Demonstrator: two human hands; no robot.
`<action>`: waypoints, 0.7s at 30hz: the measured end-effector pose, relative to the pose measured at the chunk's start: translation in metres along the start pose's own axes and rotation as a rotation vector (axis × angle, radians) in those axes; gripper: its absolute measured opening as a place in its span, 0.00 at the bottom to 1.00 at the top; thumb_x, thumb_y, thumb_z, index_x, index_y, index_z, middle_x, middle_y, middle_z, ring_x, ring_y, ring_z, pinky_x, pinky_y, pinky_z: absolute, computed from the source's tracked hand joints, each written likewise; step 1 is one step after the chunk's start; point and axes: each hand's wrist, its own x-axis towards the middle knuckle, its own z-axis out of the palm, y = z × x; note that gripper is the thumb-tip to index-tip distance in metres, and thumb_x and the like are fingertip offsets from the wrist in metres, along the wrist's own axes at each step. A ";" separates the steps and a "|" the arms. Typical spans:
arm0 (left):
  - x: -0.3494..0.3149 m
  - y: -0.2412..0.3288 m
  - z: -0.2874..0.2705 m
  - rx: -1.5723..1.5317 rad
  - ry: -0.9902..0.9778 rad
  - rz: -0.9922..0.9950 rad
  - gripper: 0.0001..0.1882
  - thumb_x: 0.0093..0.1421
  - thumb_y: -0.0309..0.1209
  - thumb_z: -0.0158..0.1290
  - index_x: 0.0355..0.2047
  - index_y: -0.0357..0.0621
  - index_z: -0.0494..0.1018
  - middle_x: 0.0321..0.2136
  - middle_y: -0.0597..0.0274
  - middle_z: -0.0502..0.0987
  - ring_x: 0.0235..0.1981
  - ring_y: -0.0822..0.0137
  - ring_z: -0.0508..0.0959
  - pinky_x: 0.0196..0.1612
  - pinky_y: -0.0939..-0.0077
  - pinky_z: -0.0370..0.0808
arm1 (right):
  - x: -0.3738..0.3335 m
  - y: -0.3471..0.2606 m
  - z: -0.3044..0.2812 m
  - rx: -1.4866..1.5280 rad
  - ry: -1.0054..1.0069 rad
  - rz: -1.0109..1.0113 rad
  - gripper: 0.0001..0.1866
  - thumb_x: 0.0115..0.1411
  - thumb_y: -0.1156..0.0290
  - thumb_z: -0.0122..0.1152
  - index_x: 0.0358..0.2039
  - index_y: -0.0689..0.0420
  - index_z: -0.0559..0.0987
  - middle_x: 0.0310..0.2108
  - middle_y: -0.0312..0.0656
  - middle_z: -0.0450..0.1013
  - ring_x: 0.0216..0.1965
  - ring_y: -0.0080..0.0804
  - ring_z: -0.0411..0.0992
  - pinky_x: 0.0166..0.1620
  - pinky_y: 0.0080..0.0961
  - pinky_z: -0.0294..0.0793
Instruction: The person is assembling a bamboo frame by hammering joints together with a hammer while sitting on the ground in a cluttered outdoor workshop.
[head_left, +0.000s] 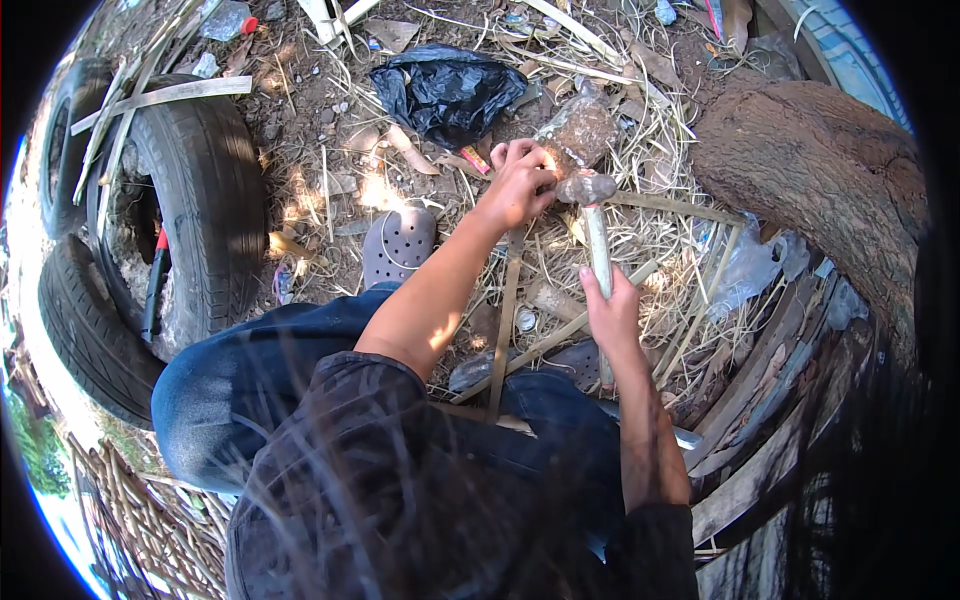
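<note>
Hammer [600,250] in the right hand, its head close by the left

The right hand [615,308] is clamped around the hammer's pale handle, above the littered ground [312,112]. The hammer's head is just beside the left hand [520,187], near a rough brown block [580,130]. The left hand's fingers are curled close together where a wooden strip [509,310] and another strip [685,208] run toward each other; whether they grip anything cannot be told. The step looks like hammering, or lining up a blow, at that corner. The next move seems to call for steady strips and left fingertips well clear of the head.
</note>
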 end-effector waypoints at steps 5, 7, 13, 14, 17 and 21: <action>0.002 0.002 -0.001 0.010 -0.002 0.022 0.14 0.40 0.34 0.68 0.29 0.49 0.81 0.41 0.64 0.74 0.56 0.54 0.65 0.56 0.49 0.52 | 0.001 -0.007 -0.002 0.046 0.043 -0.016 0.16 0.62 0.62 0.61 0.35 0.65 0.77 0.18 0.48 0.72 0.19 0.38 0.71 0.28 0.34 0.70; 0.001 0.001 -0.002 0.016 0.026 0.010 0.13 0.40 0.34 0.67 0.29 0.49 0.81 0.41 0.63 0.74 0.55 0.54 0.65 0.56 0.49 0.53 | 0.009 -0.010 -0.003 -0.043 -0.035 0.017 0.15 0.62 0.63 0.61 0.36 0.66 0.77 0.19 0.50 0.73 0.21 0.43 0.73 0.29 0.36 0.71; 0.003 0.003 0.000 0.010 0.041 0.046 0.14 0.39 0.33 0.69 0.28 0.47 0.81 0.41 0.67 0.74 0.55 0.54 0.65 0.54 0.49 0.53 | 0.005 -0.006 -0.002 -0.055 0.025 -0.029 0.15 0.62 0.64 0.60 0.38 0.66 0.77 0.22 0.55 0.74 0.28 0.54 0.77 0.32 0.40 0.73; 0.002 0.002 0.001 0.021 0.051 0.055 0.14 0.39 0.33 0.69 0.27 0.47 0.80 0.41 0.68 0.74 0.55 0.54 0.65 0.54 0.49 0.53 | 0.006 -0.007 -0.001 -0.084 0.004 -0.012 0.15 0.62 0.64 0.60 0.38 0.66 0.77 0.22 0.56 0.74 0.28 0.55 0.77 0.32 0.40 0.73; -0.002 0.002 -0.004 -0.014 0.000 -0.010 0.13 0.39 0.33 0.68 0.28 0.48 0.80 0.41 0.68 0.74 0.55 0.54 0.65 0.54 0.49 0.53 | 0.004 -0.003 0.000 -0.070 0.011 -0.030 0.14 0.62 0.65 0.59 0.38 0.65 0.77 0.23 0.57 0.75 0.29 0.56 0.77 0.32 0.40 0.73; 0.000 0.003 -0.001 0.038 0.037 0.035 0.14 0.39 0.33 0.69 0.28 0.48 0.81 0.42 0.67 0.74 0.54 0.55 0.66 0.54 0.50 0.53 | 0.004 -0.011 -0.002 -0.091 0.015 -0.002 0.14 0.62 0.64 0.60 0.37 0.65 0.77 0.24 0.57 0.75 0.30 0.57 0.77 0.32 0.40 0.73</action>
